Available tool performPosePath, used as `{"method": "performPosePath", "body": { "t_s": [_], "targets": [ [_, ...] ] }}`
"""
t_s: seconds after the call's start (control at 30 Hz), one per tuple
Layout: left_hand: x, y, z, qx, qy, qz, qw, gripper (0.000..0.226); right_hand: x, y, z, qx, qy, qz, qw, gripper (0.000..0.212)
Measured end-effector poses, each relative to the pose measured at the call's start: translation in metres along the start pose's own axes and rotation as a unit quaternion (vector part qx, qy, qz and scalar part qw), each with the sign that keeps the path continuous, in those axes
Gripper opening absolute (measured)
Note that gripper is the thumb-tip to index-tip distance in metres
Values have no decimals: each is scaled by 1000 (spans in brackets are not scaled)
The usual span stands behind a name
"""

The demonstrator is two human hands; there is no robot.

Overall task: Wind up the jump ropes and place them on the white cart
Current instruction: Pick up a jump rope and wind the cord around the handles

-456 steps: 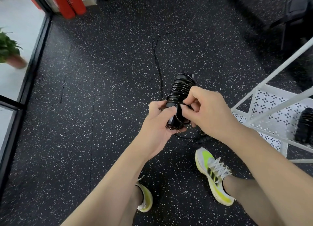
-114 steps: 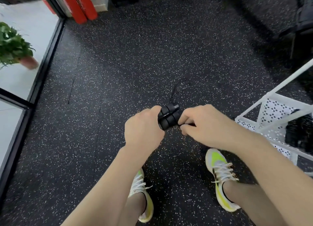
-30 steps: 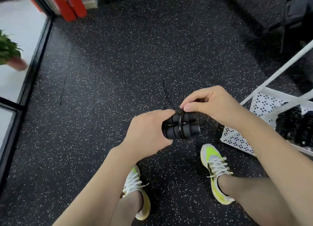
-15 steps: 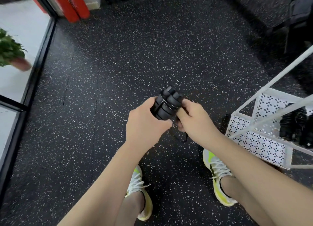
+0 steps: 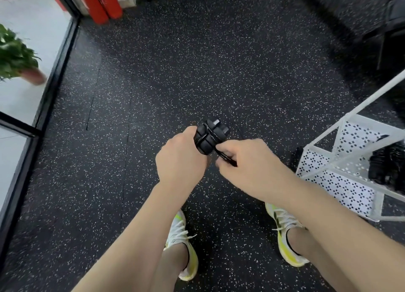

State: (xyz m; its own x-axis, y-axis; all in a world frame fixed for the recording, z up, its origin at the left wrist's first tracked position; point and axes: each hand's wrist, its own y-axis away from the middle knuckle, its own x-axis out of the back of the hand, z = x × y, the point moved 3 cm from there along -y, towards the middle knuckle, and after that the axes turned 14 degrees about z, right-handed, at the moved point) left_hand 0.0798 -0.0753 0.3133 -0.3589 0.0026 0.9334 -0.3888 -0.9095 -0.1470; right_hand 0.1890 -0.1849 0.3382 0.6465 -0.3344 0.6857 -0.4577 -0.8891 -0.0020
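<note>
**Q:** State the position of your fingers.

**A:** My left hand [image 5: 180, 158] is curled round the paired black handles [image 5: 208, 138] of the jump rope, clamping them side by side. My right hand [image 5: 247, 160] pinches the black cord [image 5: 225, 157] just beside the handles; the fingers are closed on it, thumb side toward the bundle.

**Q:** How far is the winding?

**A:** A few turns of cord cross the handles. I judge this rope to be at an early stage of its wrap. A thin length shows just beyond the handles; how much cord remains loose I cannot tell.

**Q:** And placement?

**A:** Not yet done for this rope. The white cart [image 5: 324, 160] stands near, to my right, on the speckled floor [image 5: 197, 61]. Dark wound bundles [image 5: 388, 164] already lie on its perforated shelf; they look like finished ropes, though blur prevents a count.
</note>
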Motion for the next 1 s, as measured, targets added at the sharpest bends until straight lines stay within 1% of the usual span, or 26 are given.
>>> {"method": "performPosePath", "body": {
  "t_s": [0.03, 0.1, 0.13, 0.23, 0.37, 0.5, 0.6, 0.77, 0.8, 0.87, 0.93, 1.0],
  "targets": [
    [-2, 1, 0, -13, -12, -8, 1000, 22, 4, -1, -1, -1, 4, -11, 1000, 9],
    [-5, 3, 1, -51, -28, -22, 998, 27, 12, -3, 0, -2, 17, -35, 999, 22],
    [-7, 4, 2, -75, -32, -27, 996, 31, 16, -4, 1, 6, 28, -49, 998, 23],
    [-10, 8, 9, -157, -44, -48, 985, 34, 28, -13, 7, 31, 60, -47, 997, 16],
    [-15, 19, 21, -255, -56, -55, 964, 34, 42, -24, 19, -2, 11, -19, 1000, 18],
    [-17, 26, 25, -306, -25, -45, 951, 24, 48, -27, 29, -20, -45, -15, 999, 13],
    [-18, 27, 27, -337, 7, -13, 941, 23, 51, -28, 36, -24, -76, -22, 997, 10],
    [-18, 28, 26, -340, 49, 19, 939, 35, 56, -34, 56, -53, -110, -20, 992, 4],
    [-16, 28, 27, -335, 63, 26, 940, 37, 55, -35, 60, -60, -127, -17, 990, 2],
    [-12, 26, 27, -301, 91, 25, 949, 39, 48, -35, 64, -79, -171, -20, 982, 7],
    [-5, 24, 29, -237, 120, 6, 964, 37, 37, -33, 63, -119, -251, -17, 961, 14],
    [1, 21, 30, -176, 135, -8, 975, 35, 21, -29, 60, -183, -356, -16, 916, 28]
  ]
}}
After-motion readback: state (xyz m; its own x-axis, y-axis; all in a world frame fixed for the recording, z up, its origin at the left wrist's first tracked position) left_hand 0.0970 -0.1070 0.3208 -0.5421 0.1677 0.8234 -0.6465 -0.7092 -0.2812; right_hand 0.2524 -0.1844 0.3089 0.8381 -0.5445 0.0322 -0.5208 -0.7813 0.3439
